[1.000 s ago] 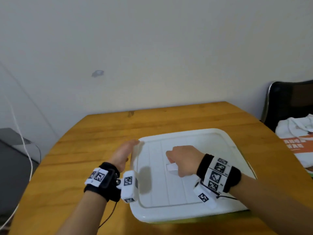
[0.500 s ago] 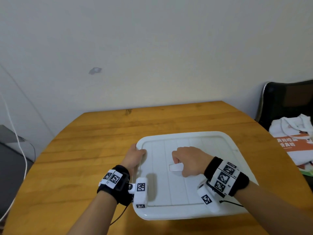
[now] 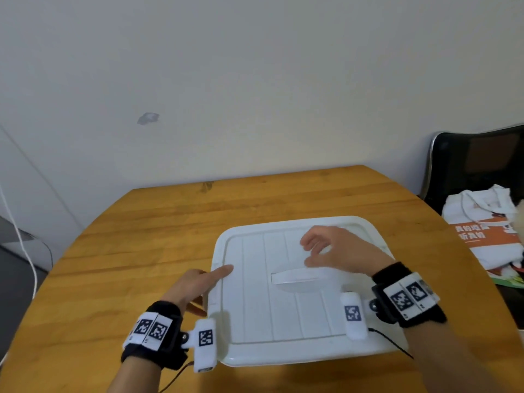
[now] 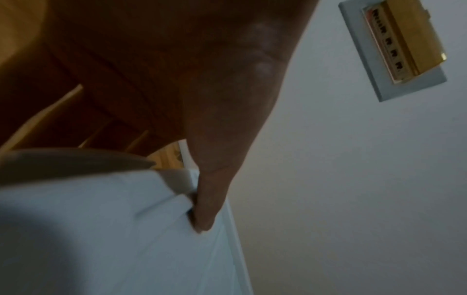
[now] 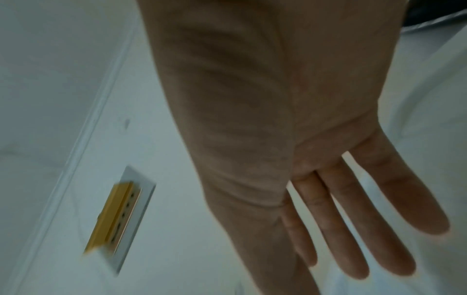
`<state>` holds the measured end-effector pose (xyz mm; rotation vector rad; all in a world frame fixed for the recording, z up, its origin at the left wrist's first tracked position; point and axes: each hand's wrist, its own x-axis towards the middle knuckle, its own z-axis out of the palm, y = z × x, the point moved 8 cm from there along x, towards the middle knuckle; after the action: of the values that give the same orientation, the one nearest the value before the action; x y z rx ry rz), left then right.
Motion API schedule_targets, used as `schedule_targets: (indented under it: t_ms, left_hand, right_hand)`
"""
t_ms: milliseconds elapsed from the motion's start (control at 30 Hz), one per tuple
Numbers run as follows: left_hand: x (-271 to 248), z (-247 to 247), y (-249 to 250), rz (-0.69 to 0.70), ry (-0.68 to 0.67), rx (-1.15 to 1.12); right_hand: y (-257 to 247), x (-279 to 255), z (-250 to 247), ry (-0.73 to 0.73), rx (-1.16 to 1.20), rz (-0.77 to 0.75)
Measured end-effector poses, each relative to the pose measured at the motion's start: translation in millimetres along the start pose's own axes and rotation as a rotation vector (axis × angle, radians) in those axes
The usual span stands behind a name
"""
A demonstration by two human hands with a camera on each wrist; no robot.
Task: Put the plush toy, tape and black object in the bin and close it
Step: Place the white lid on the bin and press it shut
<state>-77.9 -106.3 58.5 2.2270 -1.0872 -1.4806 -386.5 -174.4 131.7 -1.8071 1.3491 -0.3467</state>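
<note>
1. Lid (image 3: 283, 307) sits flat on the bin on the table (image 3: 141, 236).
2. Left hand (image 3: 195, 285) is released, one straight finger touching the lid's left edge.
3. Right hand (image 3: 337, 251) hovers above the lid, fingers relaxed, grasping nothing.

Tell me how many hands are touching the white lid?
1. The left hand touches the lid at its left edge. The right hand hovers open above it, near the lid handle, holding nothing.
</note>
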Motion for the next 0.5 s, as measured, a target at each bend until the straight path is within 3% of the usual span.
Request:
schedule_targets:
  t_ms: [167, 300, 500]
  left_hand:
    - [-1.1, -9.2, 7.1, -0.048, 0.056, 0.068]
    - [-2.3, -15.2, 15.4, -0.03, 0.162, 0.183]
    - [-2.6, -16.7, 27.9, 0.014, 0.295, 0.487]
  right_hand:
    - [39.3, -28.4, -51.3, 0.35, 0.271, 0.117]
    - [68.8, -53.9, -68.8, 0.579, 0.193, 0.256]
    - [106.9, -66.9, -61.0, 0.494, -0.022, 0.576]
